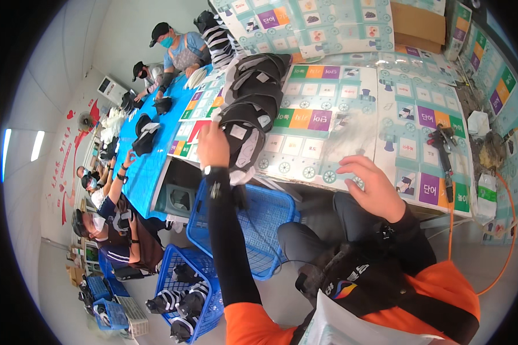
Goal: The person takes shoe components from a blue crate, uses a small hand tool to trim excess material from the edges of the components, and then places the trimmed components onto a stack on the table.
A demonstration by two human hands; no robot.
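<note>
A row of black caps, nested one into another with pale labels inside, runs along the tabletop from its near edge toward the back. My left hand is at the left side of the nearest cap, its fingers curled together at the cap's edge. How much fabric lies between those fingertips is hard to see. My right hand hovers over the table's near edge, right of the caps, with its fingers apart and nothing in them.
A black air gun on an orange hose lies at the right, near a white-and-green packet. Below the table edge stands a blue basket; another blue basket holds black caps. Several co-workers sit along a blue-covered table.
</note>
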